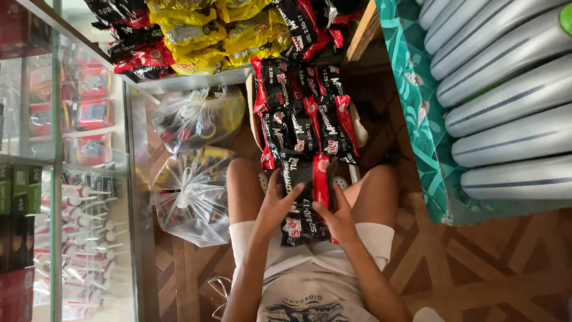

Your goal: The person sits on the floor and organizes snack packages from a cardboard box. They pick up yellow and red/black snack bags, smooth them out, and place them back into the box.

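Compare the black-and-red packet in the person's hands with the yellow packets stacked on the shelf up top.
The black-and-red packet is dark with red ends; the yellow packets are bright yellow. The black-and-red packet is gripped by the left hand and right hand above the lap; the yellow packets lie piled on a shelf, untouched. Both are glossy plastic-wrapped packs.

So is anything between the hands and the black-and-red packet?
Nothing visible: the left hand and the right hand both already grip the black-and-red packet directly, above the lap.
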